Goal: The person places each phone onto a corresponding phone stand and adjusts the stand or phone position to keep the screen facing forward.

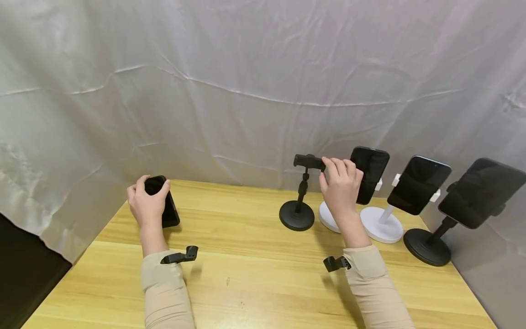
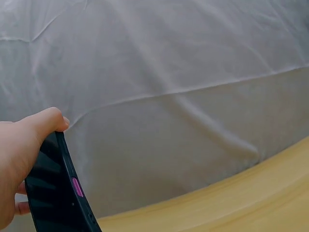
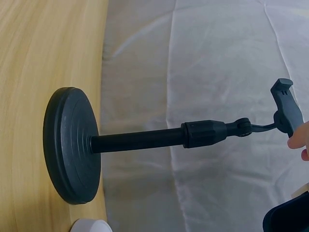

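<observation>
On the left of the head view, my left hand (image 1: 147,203) grips a black smartphone (image 1: 170,214) across its upper part, thumb on one edge and fingers on the other. A pinkish button shows on the phone's side (image 2: 77,187) in the left wrist view. My right hand (image 1: 342,189) pinches the right end of the clamp (image 1: 309,161) on a black phone stand (image 1: 297,215). The clamp holds no phone. The stand's round base rests on the table, its pole upright; in the right wrist view only fingertips (image 3: 300,137) show at the clamp.
Right of the black stand, two white phone stands (image 1: 381,225) and another black stand (image 1: 427,246) each hold a dark-screened phone (image 1: 419,185). My right hand partly covers the nearest white one. A grey curtain (image 1: 246,128) hangs behind the wooden table (image 1: 255,283).
</observation>
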The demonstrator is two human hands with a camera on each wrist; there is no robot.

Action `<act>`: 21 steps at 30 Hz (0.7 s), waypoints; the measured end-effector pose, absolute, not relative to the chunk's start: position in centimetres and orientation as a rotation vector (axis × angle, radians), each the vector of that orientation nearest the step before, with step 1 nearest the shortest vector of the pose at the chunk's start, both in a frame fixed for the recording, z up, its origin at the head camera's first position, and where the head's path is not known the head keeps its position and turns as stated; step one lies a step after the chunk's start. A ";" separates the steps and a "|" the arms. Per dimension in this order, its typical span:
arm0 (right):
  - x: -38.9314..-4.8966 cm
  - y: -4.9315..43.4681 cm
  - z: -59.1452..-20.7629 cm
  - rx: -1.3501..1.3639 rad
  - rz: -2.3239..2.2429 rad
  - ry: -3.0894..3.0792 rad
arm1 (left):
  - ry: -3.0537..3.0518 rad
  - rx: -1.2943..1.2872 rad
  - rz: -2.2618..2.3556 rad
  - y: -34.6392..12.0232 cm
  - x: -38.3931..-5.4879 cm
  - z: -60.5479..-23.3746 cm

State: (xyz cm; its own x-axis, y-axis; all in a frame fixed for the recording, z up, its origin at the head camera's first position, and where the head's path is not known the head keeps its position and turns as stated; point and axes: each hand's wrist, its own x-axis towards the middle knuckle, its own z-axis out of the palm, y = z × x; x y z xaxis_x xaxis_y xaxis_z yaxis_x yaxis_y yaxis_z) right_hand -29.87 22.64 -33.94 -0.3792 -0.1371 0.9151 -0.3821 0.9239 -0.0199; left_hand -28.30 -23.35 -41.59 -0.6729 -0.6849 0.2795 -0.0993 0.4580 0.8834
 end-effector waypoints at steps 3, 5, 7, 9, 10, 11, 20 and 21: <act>-29.9 22.6 -33.9 0.374 0.274 -1.958 | -2.066 0.623 -1.177 -22.9 -28.2 -41.0; -29.9 22.6 -33.9 0.373 0.274 -1.957 | -2.057 0.605 -1.159 -22.6 -28.2 -40.6; -30.0 22.6 -33.9 0.373 0.275 -1.955 | -2.053 0.589 -1.143 -22.4 -28.1 -40.2; -30.0 22.6 -33.9 0.375 0.277 -1.954 | -2.048 0.574 -1.131 -22.2 -28.1 -39.9; -30.0 22.6 -34.0 0.375 0.278 -1.954 | -2.048 0.569 -1.124 -22.1 -28.1 -39.7; -30.0 22.6 -34.0 0.376 0.279 -1.954 | -2.046 0.564 -1.119 -22.0 -28.1 -39.5; -30.0 22.6 -34.0 0.376 0.292 -1.961 | -2.037 0.500 -1.107 -21.0 -27.8 -38.3; -30.0 22.6 -34.0 0.378 0.293 -1.962 | -2.039 0.496 -1.109 -20.9 -27.8 -38.1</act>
